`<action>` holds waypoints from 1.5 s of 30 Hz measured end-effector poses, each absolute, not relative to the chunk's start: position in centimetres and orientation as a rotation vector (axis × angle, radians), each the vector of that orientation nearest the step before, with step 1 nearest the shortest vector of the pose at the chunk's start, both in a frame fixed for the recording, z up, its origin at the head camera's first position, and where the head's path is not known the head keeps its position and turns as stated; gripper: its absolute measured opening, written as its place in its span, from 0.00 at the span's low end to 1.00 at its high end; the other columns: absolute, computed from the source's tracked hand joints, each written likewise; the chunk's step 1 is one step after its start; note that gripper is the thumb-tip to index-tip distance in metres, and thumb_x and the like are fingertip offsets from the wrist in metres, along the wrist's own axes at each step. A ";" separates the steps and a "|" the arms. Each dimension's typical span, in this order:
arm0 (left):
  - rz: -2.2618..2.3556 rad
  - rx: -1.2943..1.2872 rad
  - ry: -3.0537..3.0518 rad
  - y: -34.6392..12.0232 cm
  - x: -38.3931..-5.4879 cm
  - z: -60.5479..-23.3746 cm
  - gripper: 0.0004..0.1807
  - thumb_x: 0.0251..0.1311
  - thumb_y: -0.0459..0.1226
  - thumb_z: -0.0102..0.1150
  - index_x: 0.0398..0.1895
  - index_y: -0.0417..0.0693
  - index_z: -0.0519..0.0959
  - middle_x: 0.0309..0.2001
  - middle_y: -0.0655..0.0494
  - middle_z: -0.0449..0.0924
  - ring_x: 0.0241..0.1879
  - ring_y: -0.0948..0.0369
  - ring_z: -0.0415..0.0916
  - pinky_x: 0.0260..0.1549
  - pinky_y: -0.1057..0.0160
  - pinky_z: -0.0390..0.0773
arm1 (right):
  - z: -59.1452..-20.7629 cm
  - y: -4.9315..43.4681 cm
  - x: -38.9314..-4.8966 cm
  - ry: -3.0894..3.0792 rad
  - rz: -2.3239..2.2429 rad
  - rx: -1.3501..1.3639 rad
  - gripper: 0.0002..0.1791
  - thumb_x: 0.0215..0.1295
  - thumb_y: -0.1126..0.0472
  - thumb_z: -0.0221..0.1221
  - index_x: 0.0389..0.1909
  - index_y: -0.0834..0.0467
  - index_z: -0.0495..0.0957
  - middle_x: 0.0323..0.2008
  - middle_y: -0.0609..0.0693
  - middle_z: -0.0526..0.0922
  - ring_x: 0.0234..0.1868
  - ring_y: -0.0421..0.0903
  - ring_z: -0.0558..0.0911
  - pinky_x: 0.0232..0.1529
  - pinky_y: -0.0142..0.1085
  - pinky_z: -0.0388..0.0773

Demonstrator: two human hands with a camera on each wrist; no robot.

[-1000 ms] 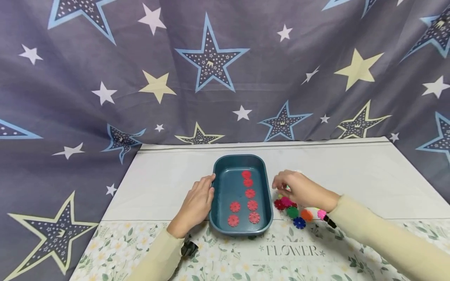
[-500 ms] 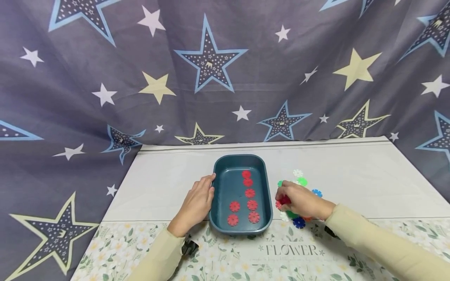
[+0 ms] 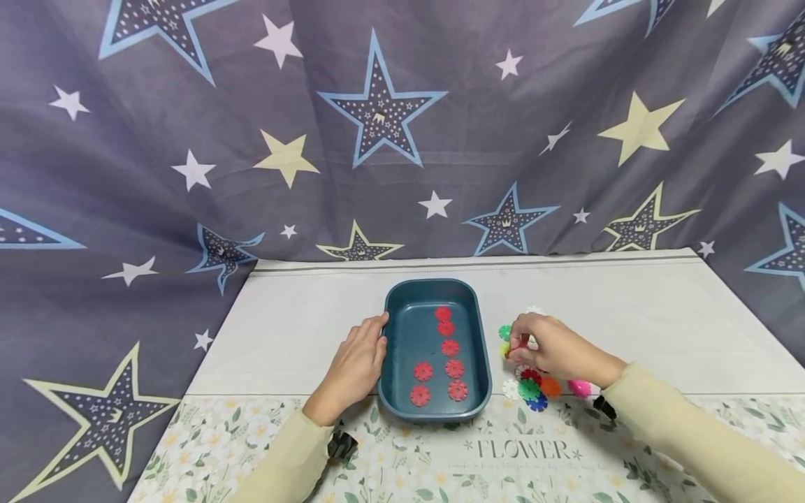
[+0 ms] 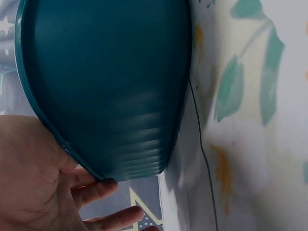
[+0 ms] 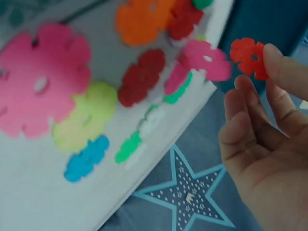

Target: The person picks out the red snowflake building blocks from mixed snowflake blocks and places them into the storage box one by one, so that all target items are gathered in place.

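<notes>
A dark teal tray (image 3: 434, 412) stands in the middle of the table with several red flower discs (image 3: 457, 390) lying flat in it. My left hand (image 3: 352, 363) rests against its left side, fingertips right at the rim; in the left wrist view the fingers (image 4: 98, 192) stretch along the tray's outer wall. To the right of the tray, my right hand (image 3: 553, 346) is over a loose pile of plastic flower discs. In the right wrist view, thumb and fingers pinch one red flower disc (image 5: 248, 57) by its edge.
Around the right hand lie green (image 3: 530, 389), blue (image 3: 537, 402), orange (image 3: 550, 386), pink (image 3: 579, 388) and white discs (image 3: 511, 388). A floral cloth (image 3: 402, 461) covers the front of the table. A grey star-patterned curtain (image 3: 251, 202) hangs behind.
My right hand has reached down into the pile and drawn back slightly right and away, with a red flower disc between its fingers. The left hand stays at the tray.
</notes>
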State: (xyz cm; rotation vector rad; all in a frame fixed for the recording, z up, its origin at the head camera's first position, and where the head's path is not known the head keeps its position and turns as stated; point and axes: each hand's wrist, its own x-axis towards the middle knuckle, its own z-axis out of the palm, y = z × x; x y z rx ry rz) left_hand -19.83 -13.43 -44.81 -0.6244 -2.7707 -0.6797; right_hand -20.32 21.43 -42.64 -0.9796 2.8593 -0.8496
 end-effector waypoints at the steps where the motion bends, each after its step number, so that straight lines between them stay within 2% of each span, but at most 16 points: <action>1: -0.679 -0.622 -2.772 -13.4 -19.8 -44.8 0.22 0.70 0.35 0.45 0.66 0.41 0.65 0.59 0.49 0.69 0.52 0.48 0.69 0.43 0.45 0.71 | -42.4 21.5 -20.3 2.860 -0.858 -0.988 0.11 0.56 0.63 0.67 0.25 0.49 0.73 0.25 0.39 0.74 0.26 0.36 0.73 0.29 0.33 0.72; 5: -0.680 -0.615 -2.783 -13.4 -19.8 -44.9 0.22 0.71 0.36 0.44 0.67 0.42 0.65 0.60 0.50 0.68 0.52 0.49 0.69 0.43 0.46 0.71 | -41.1 21.8 -20.1 2.830 -0.928 -1.004 0.09 0.56 0.64 0.66 0.27 0.49 0.75 0.23 0.39 0.77 0.23 0.37 0.74 0.28 0.31 0.74; 12: -0.694 -0.621 -2.779 -13.5 -19.7 -45.0 0.22 0.70 0.35 0.45 0.67 0.42 0.65 0.59 0.49 0.69 0.52 0.48 0.69 0.43 0.46 0.71 | -39.4 21.0 -19.9 2.800 -1.045 -1.170 0.09 0.56 0.67 0.66 0.32 0.50 0.79 0.29 0.38 0.81 0.30 0.37 0.80 0.35 0.32 0.77; 16: -0.680 -0.629 -2.780 -13.5 -19.6 -45.1 0.22 0.70 0.35 0.45 0.66 0.40 0.65 0.59 0.49 0.69 0.51 0.48 0.69 0.42 0.46 0.72 | -38.9 19.2 -20.0 2.765 -1.074 -1.248 0.09 0.55 0.69 0.66 0.33 0.52 0.80 0.31 0.41 0.82 0.32 0.36 0.81 0.36 0.31 0.78; 23: -0.655 -0.622 -2.790 -13.5 -19.7 -45.1 0.22 0.71 0.36 0.45 0.66 0.40 0.65 0.58 0.48 0.69 0.51 0.48 0.69 0.42 0.46 0.72 | -39.6 14.7 -21.9 2.672 -1.001 -1.365 0.05 0.60 0.65 0.64 0.32 0.52 0.79 0.31 0.41 0.82 0.32 0.33 0.79 0.33 0.30 0.76; 31: -0.647 -0.612 -2.788 -13.7 -19.8 -44.8 0.22 0.70 0.35 0.45 0.66 0.40 0.65 0.58 0.48 0.69 0.51 0.48 0.69 0.42 0.46 0.72 | -42.0 10.0 -25.2 2.494 -0.932 -1.296 0.04 0.61 0.68 0.62 0.29 0.56 0.79 0.28 0.46 0.83 0.27 0.41 0.81 0.30 0.30 0.76; 37: -0.644 -0.614 -2.797 -13.5 -19.7 -44.6 0.22 0.71 0.36 0.45 0.67 0.41 0.65 0.59 0.49 0.69 0.52 0.48 0.69 0.41 0.46 0.72 | -42.9 7.9 -26.1 2.540 -0.732 -1.223 0.06 0.58 0.71 0.63 0.30 0.56 0.81 0.27 0.43 0.80 0.24 0.35 0.77 0.29 0.30 0.75; 45: -0.634 -0.625 -2.791 -13.6 -19.7 -44.6 0.23 0.70 0.36 0.45 0.67 0.41 0.65 0.59 0.49 0.69 0.51 0.48 0.69 0.40 0.46 0.72 | -43.6 7.2 -26.3 2.619 -0.650 -1.178 0.05 0.55 0.69 0.67 0.29 0.57 0.81 0.21 0.45 0.77 0.18 0.35 0.74 0.24 0.30 0.73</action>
